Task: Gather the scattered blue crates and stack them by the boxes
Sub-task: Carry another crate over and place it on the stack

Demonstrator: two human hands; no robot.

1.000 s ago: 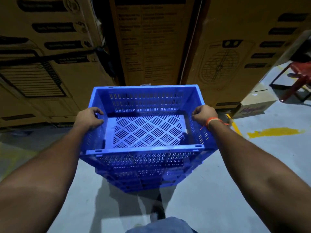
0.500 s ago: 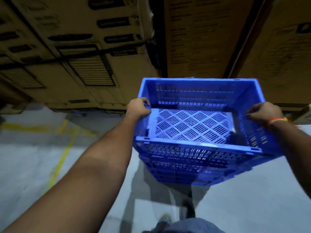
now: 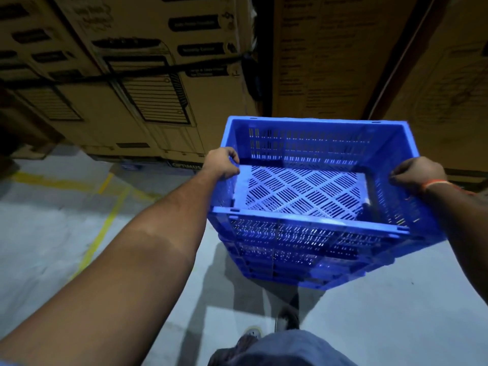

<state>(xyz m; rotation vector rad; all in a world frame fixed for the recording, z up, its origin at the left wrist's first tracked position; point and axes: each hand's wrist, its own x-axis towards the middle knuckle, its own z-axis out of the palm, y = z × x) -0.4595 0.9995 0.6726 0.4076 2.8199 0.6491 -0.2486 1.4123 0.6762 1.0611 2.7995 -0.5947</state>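
Observation:
A blue slotted plastic crate (image 3: pixel 311 233) hangs in the air in front of me, its open top toward the camera and its lattice floor visible inside. My left hand (image 3: pixel 221 165) grips the rim of its left wall. My right hand (image 3: pixel 420 173), with an orange band at the wrist, grips the rim of its right wall. More blue ribbing shows under the crate's front wall; whether that is a second nested crate I cannot tell. Tall brown cardboard boxes (image 3: pixel 148 75) stand just beyond the crate.
The cardboard boxes form a wall across the back, with a dark gap (image 3: pixel 264 62) between two of them. Grey concrete floor (image 3: pixel 52 233) with yellow painted lines (image 3: pixel 103 228) stretches to the left. My legs and a shoe (image 3: pixel 287 318) show below the crate.
The view has swung left, so the crate now sits right of centre. The red chair and yellow floor patch on the right have left the view. Both hands keep their grip.

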